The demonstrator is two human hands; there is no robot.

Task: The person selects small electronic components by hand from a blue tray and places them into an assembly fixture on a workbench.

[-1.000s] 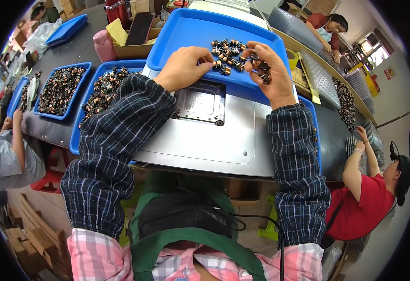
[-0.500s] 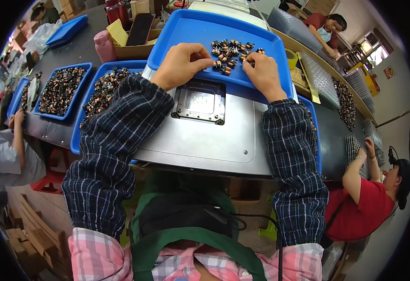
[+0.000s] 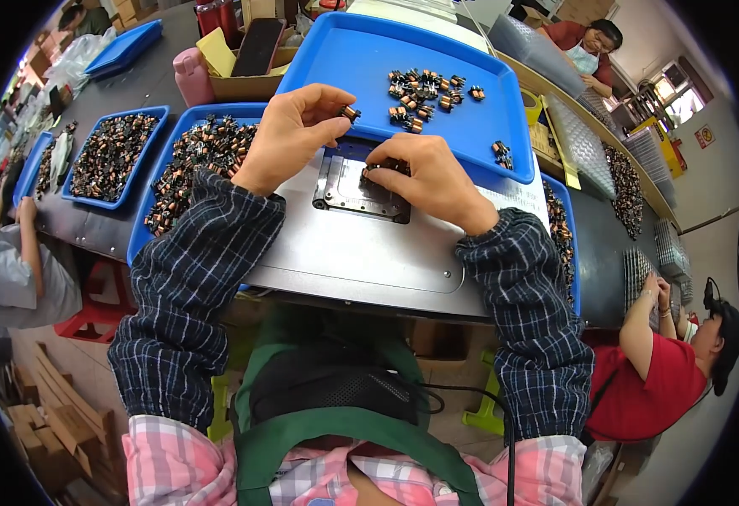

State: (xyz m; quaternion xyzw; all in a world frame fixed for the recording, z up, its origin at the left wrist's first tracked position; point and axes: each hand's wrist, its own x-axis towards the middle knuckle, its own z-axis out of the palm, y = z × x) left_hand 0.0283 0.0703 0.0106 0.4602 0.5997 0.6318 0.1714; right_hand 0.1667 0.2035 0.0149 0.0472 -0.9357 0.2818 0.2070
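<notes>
My left hand (image 3: 292, 133) pinches a small copper-wound coil (image 3: 350, 113) with black ends, just off the near edge of the blue tray (image 3: 335, 55). Over the metal fixture (image 3: 342, 192), my right hand (image 3: 430, 175) is closed, thumb and fingers pressed around a small dark part, apparently another coil (image 3: 393, 165), mostly hidden by the fingers. Whether that part touches the fixture I cannot tell. Loose coils (image 3: 420, 93) lie in a group in the tray, and a few sit apart near its right corner.
The fixture is set into a silver metal plate (image 3: 327, 261). Blue trays heaped with coils stand at left (image 3: 165, 173) and right (image 3: 565, 215). A pink bottle (image 3: 192, 78) and a cardboard box stand behind. Co-workers sit at both sides; one wears a red shirt (image 3: 647, 384).
Both hands have drawn back from the coils in the tray. The left came toward me with a coil; the right moved left and down to the fixture.
</notes>
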